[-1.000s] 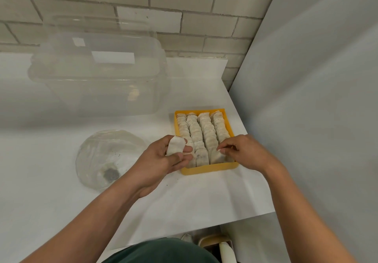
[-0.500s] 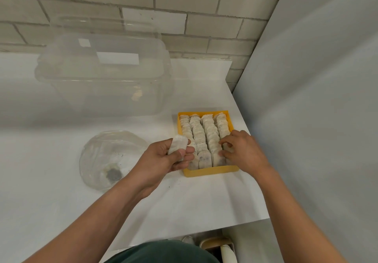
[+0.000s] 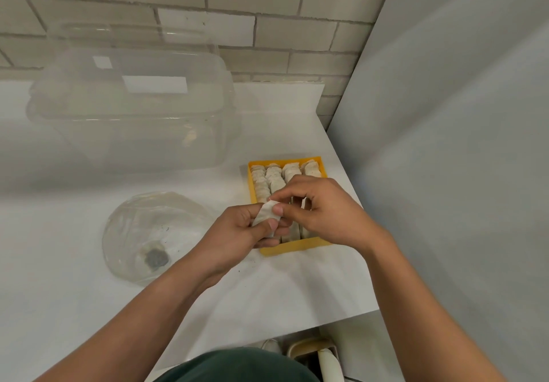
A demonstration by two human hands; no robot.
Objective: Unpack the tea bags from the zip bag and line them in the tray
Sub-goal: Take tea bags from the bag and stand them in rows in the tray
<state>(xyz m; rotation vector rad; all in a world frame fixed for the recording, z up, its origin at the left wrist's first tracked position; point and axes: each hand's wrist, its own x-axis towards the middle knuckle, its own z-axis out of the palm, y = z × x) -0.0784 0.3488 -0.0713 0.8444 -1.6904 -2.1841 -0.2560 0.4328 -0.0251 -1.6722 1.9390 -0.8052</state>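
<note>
White table (image 3: 59, 307), cut off at left. At its back, clear bin (image 3: 130, 108), contents lost in glare. Nearer, zip bag (image 3: 154, 233) lying flat, a dark smudge inside, unclear what. Yellow tray (image 3: 294, 249) near the table's right edge, packed with rows of pale tea bags (image 3: 274, 175), near half hidden behind both hands. Left hand (image 3: 234, 234) curled round one white tea bag (image 3: 266, 214) above the tray's near left corner; right hand (image 3: 326, 215) pinching its upper edge, thumb and forefinger.
</note>
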